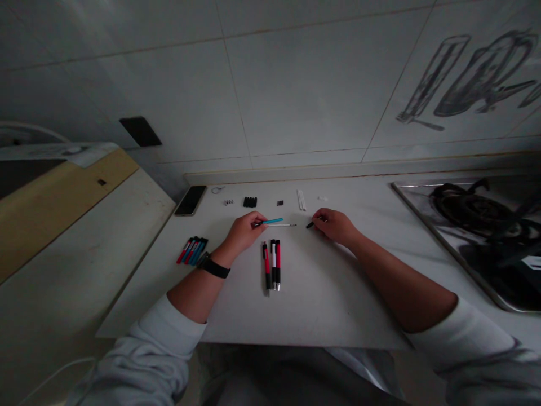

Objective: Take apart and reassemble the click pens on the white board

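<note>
My left hand (244,230), with a black watch on its wrist, pinches a blue pen barrel (274,220). A thin white pen refill (284,225) sticks out from the same fingers, just below the barrel. To its right, my right hand (336,225) is closed on a small black pen grip (310,224) whose end shows past the fingertips. Between the hands and nearer to me lie three pens: a red one (266,266), a white one (274,264) and another red one (278,262). Several red and blue pen barrels (191,251) rest beside my left forearm.
Along the back sit springs (229,202), black grips (250,202), small dark pieces (280,203), white refills (301,200) and clear bits (322,198). A phone (191,201) lies back left, near a thin ring (218,190). A gas stove (477,225) stands right.
</note>
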Available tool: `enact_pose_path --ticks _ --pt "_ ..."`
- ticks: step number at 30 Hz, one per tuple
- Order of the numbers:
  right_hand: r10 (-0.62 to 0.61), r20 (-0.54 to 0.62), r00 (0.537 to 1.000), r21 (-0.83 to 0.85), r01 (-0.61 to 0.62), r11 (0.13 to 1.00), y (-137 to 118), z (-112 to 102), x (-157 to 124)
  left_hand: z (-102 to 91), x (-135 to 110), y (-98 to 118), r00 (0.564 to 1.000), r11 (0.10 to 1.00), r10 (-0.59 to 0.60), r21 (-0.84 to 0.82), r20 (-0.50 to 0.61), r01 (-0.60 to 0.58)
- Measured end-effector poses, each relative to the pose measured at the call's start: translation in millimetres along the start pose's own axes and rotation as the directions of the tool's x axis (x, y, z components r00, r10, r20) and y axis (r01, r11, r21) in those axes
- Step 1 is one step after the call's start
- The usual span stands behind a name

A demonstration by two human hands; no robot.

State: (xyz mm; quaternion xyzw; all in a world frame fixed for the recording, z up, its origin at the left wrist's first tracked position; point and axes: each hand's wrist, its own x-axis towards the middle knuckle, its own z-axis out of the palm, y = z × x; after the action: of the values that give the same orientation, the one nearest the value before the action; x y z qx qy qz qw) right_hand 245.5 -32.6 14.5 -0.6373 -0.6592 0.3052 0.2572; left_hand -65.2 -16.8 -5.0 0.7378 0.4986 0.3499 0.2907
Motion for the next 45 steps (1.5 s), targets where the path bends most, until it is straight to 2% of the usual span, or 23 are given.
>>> enact_pose_path --ticks 4,9,15,20,29,35,40,45 --pt "-0.051 0.009 0.999 -0.077 0.051 0.996 -5.0 -3.5 -2.6 -0.4 -2.3 3.8 0.999 0.999 0.021 0.046 0.048 -0.023" --pt "-0.167 -0.003 0.986 -0.094 0.166 0.982 -3.8 -2.9 -2.2 -1.8 -3.5 8.5 0.994 0.982 0.071 0.167 0.077 -0.083" --pt "-0.184 -0.015 0.983 -0.124 0.181 0.976 -0.9 -0.9 -1.4 -2.1 -3.5 10.1 0.989 0.971 0.115 0.2 0.097 -0.133" --pt "-0.22 0.006 0.975 -0.164 0.218 0.962 -1.5 -1.4 -5.0 -1.5 -2.6 7.4 0.989 0.967 0.128 0.212 0.079 -0.142" --pt "-0.267 0.02 0.963 -0.269 0.262 0.927 -1.9 -0.1 -5.8 -5.8 -0.7 9.0 0.974 0.935 0.225 0.277 0.016 -0.22" --pt "-0.35 0.098 0.932 -0.323 0.363 0.874 0.8 0.9 -3.7 -8.0 -2.6 14.7 0.964 0.906 0.262 0.335 0.034 -0.258" --pt "-0.343 0.105 0.934 -0.357 0.357 0.863 -2.7 0.7 -5.8 -8.6 -3.5 18.3 0.947 0.871 0.316 0.38 0.049 -0.311" --pt "-0.324 0.107 0.94 -0.372 0.34 0.864 -5.6 -0.1 -7.6 -10.0 -3.3 19.8 0.947 0.867 0.321 0.398 0.009 -0.298"
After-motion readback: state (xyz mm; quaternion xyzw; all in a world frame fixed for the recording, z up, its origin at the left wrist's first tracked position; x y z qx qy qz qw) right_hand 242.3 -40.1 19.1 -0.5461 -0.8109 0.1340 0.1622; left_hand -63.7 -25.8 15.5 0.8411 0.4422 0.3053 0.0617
